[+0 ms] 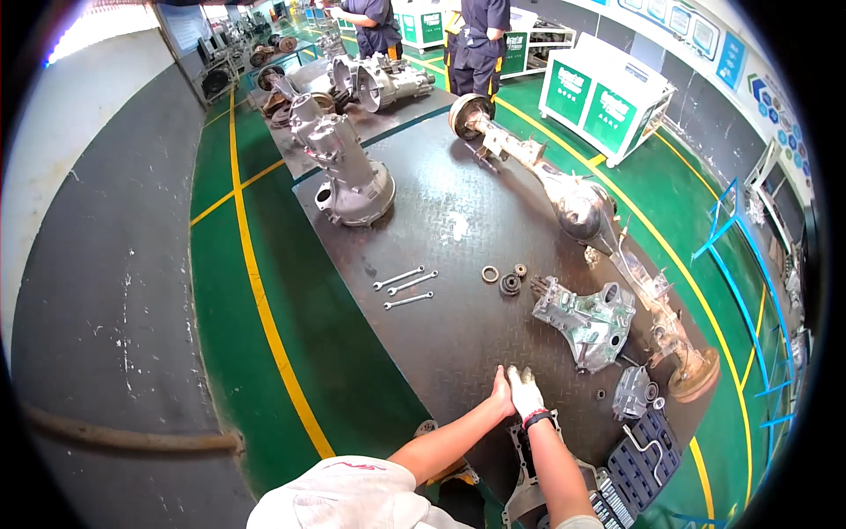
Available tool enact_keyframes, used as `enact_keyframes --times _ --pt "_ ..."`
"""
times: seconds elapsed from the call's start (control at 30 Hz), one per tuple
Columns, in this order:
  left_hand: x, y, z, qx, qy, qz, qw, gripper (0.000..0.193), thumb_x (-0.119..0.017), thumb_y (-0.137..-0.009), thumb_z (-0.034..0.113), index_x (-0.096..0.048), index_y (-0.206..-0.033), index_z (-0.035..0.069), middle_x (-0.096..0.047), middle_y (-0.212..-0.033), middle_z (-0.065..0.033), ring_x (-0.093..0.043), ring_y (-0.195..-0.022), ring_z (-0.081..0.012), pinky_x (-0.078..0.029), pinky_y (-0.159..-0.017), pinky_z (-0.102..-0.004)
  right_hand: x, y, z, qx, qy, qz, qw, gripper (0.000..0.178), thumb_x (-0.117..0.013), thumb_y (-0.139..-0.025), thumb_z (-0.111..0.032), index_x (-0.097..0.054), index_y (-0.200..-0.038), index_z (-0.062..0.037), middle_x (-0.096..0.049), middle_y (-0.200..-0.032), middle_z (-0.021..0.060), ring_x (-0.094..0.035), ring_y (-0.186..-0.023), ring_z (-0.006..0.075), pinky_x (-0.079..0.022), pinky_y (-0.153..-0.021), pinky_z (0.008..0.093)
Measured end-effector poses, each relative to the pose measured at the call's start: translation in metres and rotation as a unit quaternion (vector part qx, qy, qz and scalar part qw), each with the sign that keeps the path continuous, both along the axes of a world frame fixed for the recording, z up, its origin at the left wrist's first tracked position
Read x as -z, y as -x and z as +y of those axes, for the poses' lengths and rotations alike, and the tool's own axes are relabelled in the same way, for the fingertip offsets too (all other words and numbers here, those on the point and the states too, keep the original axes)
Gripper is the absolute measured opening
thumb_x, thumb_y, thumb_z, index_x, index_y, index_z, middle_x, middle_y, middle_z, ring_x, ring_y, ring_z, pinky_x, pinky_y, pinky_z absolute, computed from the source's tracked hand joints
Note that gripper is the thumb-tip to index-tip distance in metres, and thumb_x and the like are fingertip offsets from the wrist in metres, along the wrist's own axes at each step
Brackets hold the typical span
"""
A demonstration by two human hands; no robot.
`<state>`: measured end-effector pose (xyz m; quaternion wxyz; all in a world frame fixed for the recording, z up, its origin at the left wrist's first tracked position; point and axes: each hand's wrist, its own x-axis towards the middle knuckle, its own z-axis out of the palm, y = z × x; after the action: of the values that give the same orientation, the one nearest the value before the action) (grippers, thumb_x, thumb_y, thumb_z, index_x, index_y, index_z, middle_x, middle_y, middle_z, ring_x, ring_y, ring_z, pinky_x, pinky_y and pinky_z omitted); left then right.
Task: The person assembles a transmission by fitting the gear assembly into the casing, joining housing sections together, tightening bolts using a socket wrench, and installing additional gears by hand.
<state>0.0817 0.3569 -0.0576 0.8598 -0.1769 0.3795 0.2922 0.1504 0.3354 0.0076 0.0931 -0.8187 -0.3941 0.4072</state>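
My bare left hand (502, 391) and my right hand (527, 393), in a white glove, meet over the near part of the dark metal table (449, 326). The hands lie side by side and touch, with fingers stretched forward; no object shows between them. A dark band with some red circles my right wrist. Below my right forearm sits a pale metal housing frame (522, 480), partly covered by the arm. Ahead and to the left lie three combination wrenches (405, 280). A metal ring (490, 274) and small gears (510, 284) rest farther ahead.
On the right are a greenish gearbox casing (586, 322), a long rusty axle (577, 203), a small grey housing (630, 392) and an open socket set case (648, 450). A gearbox (352, 167) stands far left. Two people (476, 44) stand beyond the table, near white-and-green carts (599, 97).
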Motion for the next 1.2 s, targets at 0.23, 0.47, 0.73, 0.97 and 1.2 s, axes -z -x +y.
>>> enact_keyframes --times 0.23,0.47,0.73,0.97,1.2 --pt "-0.003 0.019 0.008 0.100 0.001 0.004 0.995 0.109 -0.029 -0.089 0.084 -0.026 -0.158 0.000 -0.042 -0.157 -0.0195 -0.043 -0.142 -0.0347 -0.029 -0.119 -0.0505 0.034 -0.003 -0.002 0.022 -0.018 -0.093 0.995 0.096 -0.034 -0.096 -0.071 -0.032 -0.153 0.0068 -0.037 -0.154 0.0327 -0.039 -0.142 0.0448 -0.030 -0.119 0.0441" --pt "-0.006 0.013 0.011 0.088 0.013 -0.058 0.994 0.100 -0.034 -0.087 0.086 -0.047 -0.146 0.006 -0.059 -0.138 -0.0245 -0.055 -0.127 -0.0394 -0.034 -0.115 -0.0552 0.026 0.026 -0.015 0.082 -0.044 -0.094 0.991 0.091 -0.039 -0.096 -0.068 -0.037 -0.151 0.0048 -0.041 -0.153 0.0291 -0.038 -0.143 0.0419 -0.030 -0.117 0.0501" --pt "-0.023 0.048 0.006 0.108 -0.014 -0.106 0.988 0.122 -0.035 -0.079 0.094 -0.037 -0.152 -0.003 -0.040 -0.157 -0.0220 -0.037 -0.146 -0.0379 -0.024 -0.122 -0.0548 0.011 0.016 0.004 0.095 -0.084 -0.212 0.969 0.085 -0.045 -0.093 -0.069 -0.059 -0.133 0.0050 -0.060 -0.136 0.0267 -0.057 -0.128 0.0386 -0.044 -0.109 0.0443" --pt "0.037 0.030 0.023 0.157 -0.166 0.115 0.967 0.098 -0.030 -0.094 0.077 -0.019 -0.159 0.005 -0.036 -0.156 -0.0239 -0.038 -0.141 -0.0416 -0.030 -0.119 -0.0544 0.005 0.051 -0.018 0.177 -0.071 -0.159 0.969 0.089 -0.041 -0.095 -0.065 -0.034 -0.154 0.0017 -0.031 -0.161 0.0233 -0.023 -0.152 0.0390 -0.010 -0.124 0.0532" --pt "0.014 0.060 0.021 0.149 -0.094 -0.099 0.979 0.101 -0.030 -0.092 0.079 -0.019 -0.161 0.006 -0.019 -0.168 -0.0152 -0.019 -0.153 -0.0344 -0.012 -0.125 -0.0497 0.028 0.029 -0.007 0.221 -0.064 -0.194 0.954 0.088 -0.043 -0.094 -0.066 -0.042 -0.149 0.0029 -0.042 -0.155 0.0210 -0.034 -0.145 0.0352 -0.019 -0.120 0.0523"
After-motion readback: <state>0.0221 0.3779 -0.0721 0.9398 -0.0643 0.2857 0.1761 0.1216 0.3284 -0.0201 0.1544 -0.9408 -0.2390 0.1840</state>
